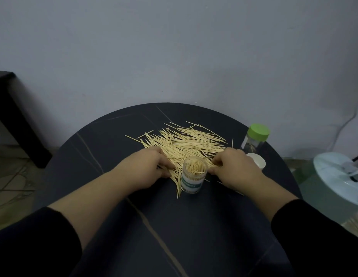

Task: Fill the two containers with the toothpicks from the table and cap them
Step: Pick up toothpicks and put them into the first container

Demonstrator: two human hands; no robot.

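The capped jar (255, 139) stands at the right of the table (194, 226); the open jar (193, 177) looks nearly full, its white cap (256, 159) not yet on. The left hand (149, 168) and right hand (235, 168) each pinch toothpicks (184, 140) from the large pile left

**Wood, clear plastic and dark veined stone**

The table (194, 226) looked like dark stone, smooth and nearly matt, crossed by thin pale veins. The toothpicks (184, 140) were pale bare wood. The open container (192, 182) was clear plastic with a green-and-white printed label. The capped container (252, 143) was clear plastic too, under a smooth green cap (259, 132). The white lid (257, 159) looked like plastic. The sleeves (34, 246) were matt black cloth.
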